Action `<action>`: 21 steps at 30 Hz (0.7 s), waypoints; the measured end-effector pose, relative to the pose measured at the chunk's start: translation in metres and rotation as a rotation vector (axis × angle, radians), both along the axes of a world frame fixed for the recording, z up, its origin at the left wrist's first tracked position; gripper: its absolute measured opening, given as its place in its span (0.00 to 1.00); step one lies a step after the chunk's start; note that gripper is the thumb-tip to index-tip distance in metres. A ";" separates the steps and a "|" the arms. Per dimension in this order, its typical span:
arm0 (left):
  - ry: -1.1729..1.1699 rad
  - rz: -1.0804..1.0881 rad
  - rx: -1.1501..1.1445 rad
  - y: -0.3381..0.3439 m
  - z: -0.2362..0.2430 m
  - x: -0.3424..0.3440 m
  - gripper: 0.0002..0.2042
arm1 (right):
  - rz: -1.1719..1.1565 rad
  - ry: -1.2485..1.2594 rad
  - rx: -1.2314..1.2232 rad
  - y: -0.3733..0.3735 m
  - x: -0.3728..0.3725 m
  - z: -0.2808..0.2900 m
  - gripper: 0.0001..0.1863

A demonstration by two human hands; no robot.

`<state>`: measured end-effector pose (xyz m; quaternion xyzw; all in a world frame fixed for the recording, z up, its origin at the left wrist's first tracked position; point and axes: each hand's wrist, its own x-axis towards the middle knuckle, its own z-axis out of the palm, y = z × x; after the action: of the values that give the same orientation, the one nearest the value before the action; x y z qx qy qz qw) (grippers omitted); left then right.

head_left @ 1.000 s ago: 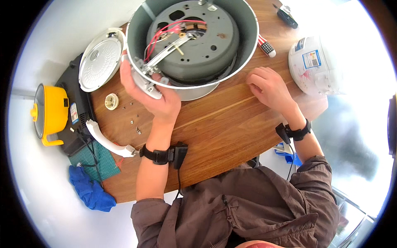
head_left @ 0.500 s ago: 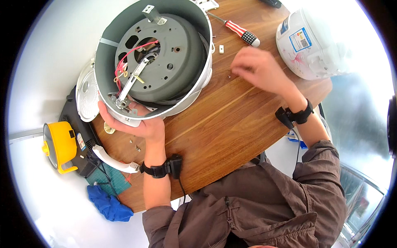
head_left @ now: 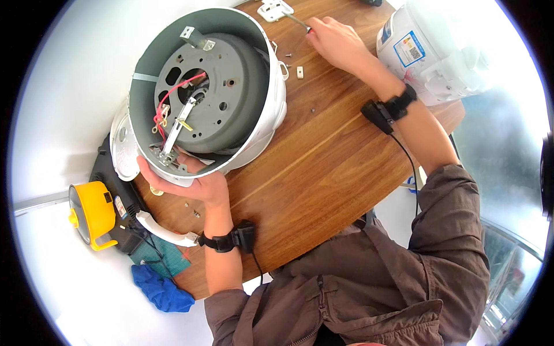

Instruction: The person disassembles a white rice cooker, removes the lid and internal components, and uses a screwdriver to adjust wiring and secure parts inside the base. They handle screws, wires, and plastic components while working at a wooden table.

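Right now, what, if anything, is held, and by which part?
Left hand: the pot, by its near rim. Right hand: over the screwdriver, at its handle; whether gripped is unclear.

Streaming in brightest from the upper right, bleaching the far side of the white cooker (head_left: 427, 63) into glare. Smearing the fine print on its label (head_left: 409, 49) past reading. Gleaming softly along the wooden table (head_left: 323, 150). Casting a faint, soft-edged shadow on the white wall (head_left: 63, 127) at left. Sinking dim low inside the open pot (head_left: 144, 106). Bending outlines toward the rim, blackening at the corners, fringing bluish there.
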<state>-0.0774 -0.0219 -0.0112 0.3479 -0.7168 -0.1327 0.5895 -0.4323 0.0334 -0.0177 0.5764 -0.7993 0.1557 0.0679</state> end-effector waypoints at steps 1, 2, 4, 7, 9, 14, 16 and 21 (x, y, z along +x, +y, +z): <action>-0.028 0.026 -0.017 0.000 0.001 0.002 0.35 | 0.018 0.003 -0.050 0.012 0.006 0.009 0.15; -0.057 0.047 -0.031 0.000 0.000 0.003 0.35 | 0.033 0.005 -0.096 0.026 0.011 0.016 0.14; -0.021 0.019 -0.048 -0.002 -0.001 0.001 0.34 | 0.097 -0.077 -0.112 0.058 0.016 0.031 0.14; -0.007 0.008 -0.059 -0.001 0.001 0.000 0.33 | 0.133 -0.222 -0.021 0.098 0.031 0.047 0.15; 0.012 -0.026 -0.076 -0.003 0.000 0.000 0.33 | 0.146 -0.249 0.035 0.115 0.041 0.048 0.16; 0.031 -0.046 -0.074 -0.006 -0.003 0.000 0.33 | 0.154 -0.202 0.144 0.132 0.056 0.047 0.15; 0.042 -0.038 -0.070 -0.006 -0.003 0.000 0.33 | 0.159 -0.202 0.171 0.130 0.059 0.045 0.14; 0.030 -0.051 -0.073 -0.005 -0.001 0.002 0.33 | 0.206 -0.145 0.258 0.126 0.063 0.041 0.10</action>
<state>-0.0749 -0.0272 -0.0119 0.3059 -0.7208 -0.1265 0.6090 -0.3689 0.1595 0.0235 0.6466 -0.7520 0.0990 -0.0806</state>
